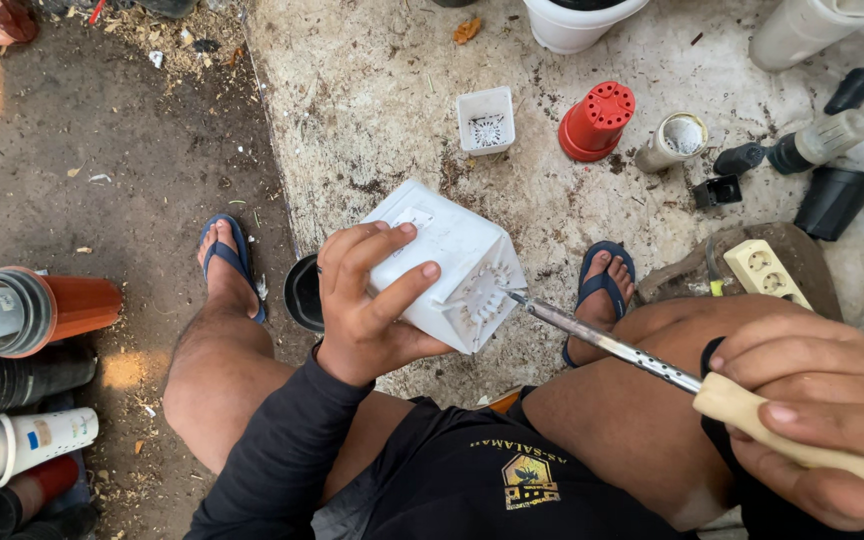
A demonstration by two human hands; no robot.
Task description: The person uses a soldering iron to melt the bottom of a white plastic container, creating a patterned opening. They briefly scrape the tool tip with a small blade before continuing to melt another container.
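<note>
Left hand [367, 305] grips white square pot [449, 265], tipped sideways above the knees, perforated base facing right. Right hand [817, 420] closed around wooden handle of soldering iron [612, 345]; metal tip touches the pot base. Red pot [595, 121] upside down on far floor.

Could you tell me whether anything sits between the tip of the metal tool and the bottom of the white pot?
Nothing visible does. The left hand holds the white square pot on its side, base toward the tool. The right hand grips the wooden handle, and the metal rod's tip already meets the perforated base.
</note>
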